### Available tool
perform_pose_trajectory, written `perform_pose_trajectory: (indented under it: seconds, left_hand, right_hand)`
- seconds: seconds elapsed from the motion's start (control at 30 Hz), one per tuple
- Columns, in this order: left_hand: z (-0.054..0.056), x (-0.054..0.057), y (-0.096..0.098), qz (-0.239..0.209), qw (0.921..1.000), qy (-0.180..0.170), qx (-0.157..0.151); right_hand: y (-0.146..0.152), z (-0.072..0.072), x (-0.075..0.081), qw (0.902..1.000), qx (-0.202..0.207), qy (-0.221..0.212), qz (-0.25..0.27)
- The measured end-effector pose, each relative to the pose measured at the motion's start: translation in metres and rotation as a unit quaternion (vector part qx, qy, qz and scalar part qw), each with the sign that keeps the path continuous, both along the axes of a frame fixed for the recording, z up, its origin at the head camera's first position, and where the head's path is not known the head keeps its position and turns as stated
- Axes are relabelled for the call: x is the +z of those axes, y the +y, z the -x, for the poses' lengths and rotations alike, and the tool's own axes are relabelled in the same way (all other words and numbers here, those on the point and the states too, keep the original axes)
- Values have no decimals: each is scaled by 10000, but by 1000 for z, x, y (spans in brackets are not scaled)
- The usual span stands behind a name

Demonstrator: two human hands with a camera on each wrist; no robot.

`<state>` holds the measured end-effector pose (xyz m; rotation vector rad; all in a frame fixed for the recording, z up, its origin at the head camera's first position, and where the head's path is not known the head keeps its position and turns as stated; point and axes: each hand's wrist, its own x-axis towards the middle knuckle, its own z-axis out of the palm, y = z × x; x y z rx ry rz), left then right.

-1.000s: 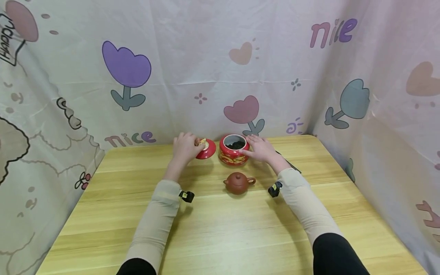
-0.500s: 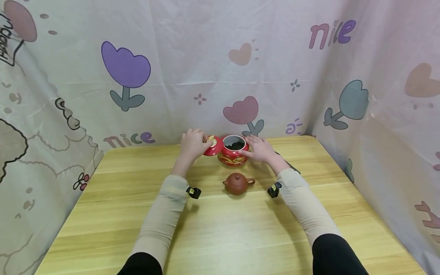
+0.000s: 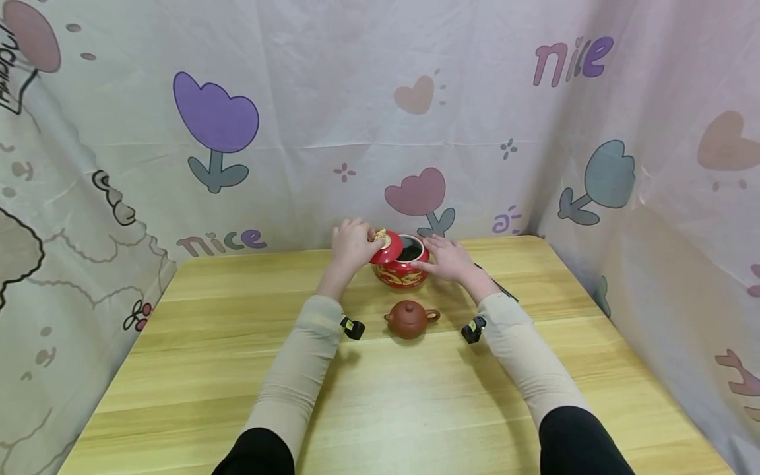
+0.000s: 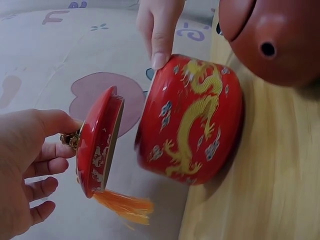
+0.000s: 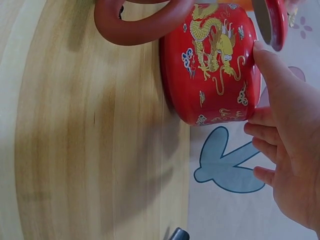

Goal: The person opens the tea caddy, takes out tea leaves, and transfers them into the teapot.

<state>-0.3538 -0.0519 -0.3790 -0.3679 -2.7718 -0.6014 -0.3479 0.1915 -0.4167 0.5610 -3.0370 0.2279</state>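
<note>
My left hand pinches the gold knob of a red lid between thumb and fingers. The lid is tilted and overlaps the left part of the jar's mouth in the head view; an orange tassel hangs by it. The red jar, with a yellow dragon on its side, stands upright and holds dark loose stuff. My right hand grips the jar's right side near the rim, thumb in front. A brown clay teapot stands in front of the jar, handle to the right.
A thin dark stick lies on the wooden table beneath my right forearm. Behind the table's back edge hangs a patterned curtain. Each wrist wears a small black camera.
My left hand has carried the lid rightward, from beside the jar to over the left of its mouth. My right hand, the jar and the teapot have stayed in place.
</note>
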Motion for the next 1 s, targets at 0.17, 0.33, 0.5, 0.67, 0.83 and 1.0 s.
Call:
perform_pose_trajectory:
  seconds: [0.17, 0.33, 0.5, 0.67, 0.83, 1.0]
  left_hand:
    - [5, -5, 12, -65, 10000, 32, 34]
    - [8, -10, 23, -192, 9997, 138, 79]
    - [10, -14, 32, -291, 9992, 245, 145]
    - [12, -17, 40, -410, 9987, 260, 171]
    - [13, -20, 46, -499, 9984, 247, 136]
    - [15, -22, 51, -529, 9982, 263, 141]
  right_hand:
    - [0, 1, -3, 10000, -57, -69, -5]
    - [0, 2, -6, 10000, -59, -17, 31]
    - [0, 3, -7, 10000, -51, -16, 9]
    - [0, 3, -5, 10000, -49, -39, 17]
    - [0, 4, -6, 9999, -87, -60, -30]
    - [1, 4, -5, 9999, -114, -91, -36]
